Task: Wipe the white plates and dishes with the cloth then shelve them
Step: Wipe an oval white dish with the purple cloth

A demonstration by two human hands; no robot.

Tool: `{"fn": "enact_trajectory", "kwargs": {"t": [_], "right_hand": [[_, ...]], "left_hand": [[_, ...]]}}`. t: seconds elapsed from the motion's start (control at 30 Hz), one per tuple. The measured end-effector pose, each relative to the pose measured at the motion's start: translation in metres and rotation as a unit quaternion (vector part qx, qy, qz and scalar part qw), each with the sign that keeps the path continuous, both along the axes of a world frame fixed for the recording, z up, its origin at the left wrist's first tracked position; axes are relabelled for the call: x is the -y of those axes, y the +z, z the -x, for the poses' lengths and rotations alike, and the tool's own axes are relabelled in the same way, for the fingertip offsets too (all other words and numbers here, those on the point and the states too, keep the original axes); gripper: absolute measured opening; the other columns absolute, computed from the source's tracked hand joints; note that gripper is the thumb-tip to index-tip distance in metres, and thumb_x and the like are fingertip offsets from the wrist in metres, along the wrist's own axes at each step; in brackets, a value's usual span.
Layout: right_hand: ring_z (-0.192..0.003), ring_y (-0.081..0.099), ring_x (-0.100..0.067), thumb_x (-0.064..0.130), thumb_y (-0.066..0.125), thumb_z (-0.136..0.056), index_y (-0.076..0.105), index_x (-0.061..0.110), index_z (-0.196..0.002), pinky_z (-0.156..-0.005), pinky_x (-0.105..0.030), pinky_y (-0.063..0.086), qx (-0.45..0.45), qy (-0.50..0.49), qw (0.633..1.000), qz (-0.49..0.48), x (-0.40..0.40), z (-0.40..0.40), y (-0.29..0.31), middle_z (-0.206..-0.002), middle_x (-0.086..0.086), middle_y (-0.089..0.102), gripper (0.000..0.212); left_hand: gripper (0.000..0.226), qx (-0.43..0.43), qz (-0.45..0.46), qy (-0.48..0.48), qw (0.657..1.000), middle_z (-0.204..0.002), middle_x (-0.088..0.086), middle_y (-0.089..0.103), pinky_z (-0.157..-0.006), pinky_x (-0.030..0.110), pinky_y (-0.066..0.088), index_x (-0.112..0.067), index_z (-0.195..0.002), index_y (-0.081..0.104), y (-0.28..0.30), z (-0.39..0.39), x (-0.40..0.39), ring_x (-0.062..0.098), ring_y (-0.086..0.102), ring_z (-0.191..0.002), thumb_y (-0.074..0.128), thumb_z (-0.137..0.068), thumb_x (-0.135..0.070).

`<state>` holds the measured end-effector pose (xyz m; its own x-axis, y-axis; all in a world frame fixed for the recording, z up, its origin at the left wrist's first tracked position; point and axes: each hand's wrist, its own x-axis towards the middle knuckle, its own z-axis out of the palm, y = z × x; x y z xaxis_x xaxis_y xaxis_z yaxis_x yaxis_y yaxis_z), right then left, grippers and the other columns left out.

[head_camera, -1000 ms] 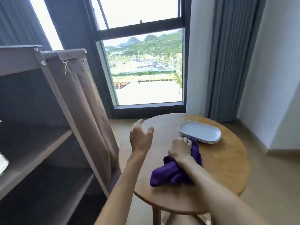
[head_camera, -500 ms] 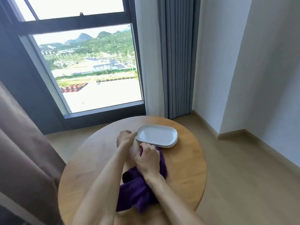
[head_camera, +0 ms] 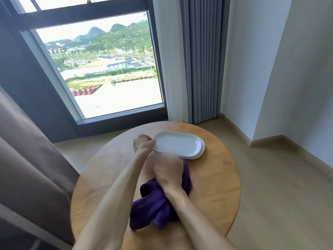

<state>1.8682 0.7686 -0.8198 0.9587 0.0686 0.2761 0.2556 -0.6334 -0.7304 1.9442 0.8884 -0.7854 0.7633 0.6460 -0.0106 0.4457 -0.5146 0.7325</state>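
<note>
A small stack of white oblong plates (head_camera: 196,154) sits at the far side of a round wooden table (head_camera: 216,186). My left hand (head_camera: 143,144) pinches the left rim of the top plate (head_camera: 177,144) and tilts that end up off the stack. My right hand (head_camera: 168,171) grips a bunched purple cloth (head_camera: 155,204) just in front of the plates; the cloth trails toward me on the tabletop.
A brown fabric curtain (head_camera: 30,159) of the shelf unit hangs at the left. Beyond the table are a window (head_camera: 106,73) and grey drapes (head_camera: 203,60). Wooden floor (head_camera: 279,195) lies open to the right, bounded by white walls.
The view swung right, so the shelf left the frame. My left hand reached the plates, took the top plate's rim and lifted that end. My right hand kept hold of the cloth.
</note>
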Motion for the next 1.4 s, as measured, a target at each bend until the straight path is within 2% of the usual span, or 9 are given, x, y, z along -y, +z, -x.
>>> {"fn": "enact_trajectory", "kwargs": {"t": [0.2, 0.47, 0.6, 0.77, 0.9, 0.97, 1.13, 1.27, 1.4], "right_hand": [[-0.100, 0.059, -0.023, 0.022, 0.051, -0.088, 0.068, 0.015, -0.091, -0.092, -0.038, 0.039, -0.008, 0.005, 1.000, 0.013, 0.001, 0.002, 0.003, -0.096, 0.000, 0.070, 0.019], [-0.098, 0.058, -0.026, 0.024, 0.049, -0.091, 0.065, 0.014, -0.083, -0.091, -0.040, 0.041, -0.004, 0.009, 1.000, -0.003, 0.003, 0.003, 0.005, -0.093, -0.003, 0.069, 0.021], [-0.101, 0.057, -0.022, 0.021, 0.052, -0.087, 0.066, 0.015, -0.085, -0.091, -0.037, 0.039, -0.011, 0.008, 1.000, -0.002, 0.002, 0.002, 0.003, -0.095, 0.001, 0.069, 0.015], [-0.095, 0.058, -0.025, 0.018, 0.055, -0.083, 0.063, 0.013, -0.078, -0.088, -0.039, 0.039, -0.010, 0.005, 1.000, -0.009, 0.002, 0.004, 0.006, -0.088, -0.002, 0.067, 0.010], [-0.094, 0.059, -0.027, 0.019, 0.056, -0.083, 0.062, 0.013, -0.078, -0.088, -0.040, 0.040, -0.010, 0.009, 1.000, -0.008, 0.003, 0.007, 0.006, -0.088, -0.004, 0.068, 0.010], [-0.094, 0.060, -0.027, 0.019, 0.056, -0.084, 0.062, 0.013, -0.078, -0.088, -0.039, 0.040, -0.009, 0.008, 1.000, -0.007, 0.003, 0.006, 0.006, -0.088, -0.004, 0.069, 0.010], [-0.104, 0.059, -0.030, 0.024, 0.054, -0.090, 0.064, 0.012, -0.095, -0.093, -0.040, 0.041, -0.032, 0.034, 0.999, 0.021, 0.009, 0.011, 0.018, -0.102, -0.007, 0.068, 0.017], [-0.137, 0.035, -0.037, 0.061, 0.067, -0.080, 0.045, 0.022, -0.139, -0.112, -0.053, 0.029, -0.188, 0.063, 0.974, 0.114, 0.028, 0.011, 0.055, -0.142, -0.014, 0.043, 0.073], [-0.150, 0.012, -0.042, 0.060, 0.087, -0.059, 0.024, 0.034, -0.155, -0.116, -0.057, 0.030, -0.274, 0.161, 0.920, 0.231, 0.042, 0.033, 0.054, -0.161, -0.023, 0.009, 0.118]], "left_hand": [[0.011, -0.014, -0.028, -0.008, 0.999, -0.076, 0.016, 0.071, -0.063, 0.033, 0.050, 0.004, -0.077, 0.077, 0.002, 0.000, 0.003, 0.030, 0.063, -0.072, 0.068, -0.082, -0.002], [0.013, -0.042, -0.058, 0.004, 0.997, -0.094, 0.016, 0.067, -0.076, 0.034, 0.050, 0.001, -0.095, 0.072, 0.008, -0.013, 0.011, 0.037, 0.066, -0.094, 0.062, -0.088, -0.005], [0.015, 0.017, 0.072, 0.008, 0.997, -0.086, 0.014, 0.057, -0.066, 0.033, 0.049, -0.005, -0.076, 0.057, 0.022, -0.009, -0.001, 0.035, 0.057, -0.083, 0.052, -0.090, -0.005], [0.035, 0.095, 0.353, 0.022, 0.930, -0.107, 0.015, 0.055, -0.068, 0.038, 0.059, -0.005, -0.115, 0.056, 0.035, 0.016, -0.010, 0.033, 0.060, -0.092, 0.052, -0.080, -0.004], [0.033, 0.106, 0.484, 0.018, 0.868, -0.112, 0.017, 0.053, -0.071, 0.047, 0.062, -0.011, -0.115, 0.047, 0.034, 0.031, -0.004, 0.039, 0.060, -0.100, 0.052, -0.082, -0.007], [0.025, 0.130, 0.533, 0.011, 0.836, -0.114, 0.021, 0.053, -0.062, 0.053, 0.062, -0.009, -0.116, 0.046, 0.033, 0.036, 0.000, 0.043, 0.059, -0.102, 0.050, -0.092, -0.011], [0.036, 0.238, 0.567, 0.034, 0.787, -0.116, 0.022, 0.064, -0.082, 0.052, 0.058, -0.008, -0.134, 0.050, 0.028, 0.061, 0.001, 0.042, 0.063, -0.103, 0.042, -0.101, -0.022], [0.043, 0.323, 0.620, 0.074, 0.711, -0.130, 0.021, 0.066, -0.107, 0.054, 0.049, -0.008, -0.134, 0.057, 0.033, 0.097, -0.025, 0.042, 0.063, -0.119, 0.036, -0.106, -0.032], [0.048, 0.368, 0.634, 0.097, 0.674, -0.128, 0.020, 0.068, -0.097, 0.052, 0.054, -0.008, -0.137, 0.058, 0.032, 0.137, -0.045, 0.041, 0.063, -0.119, 0.039, -0.107, -0.039]]}}
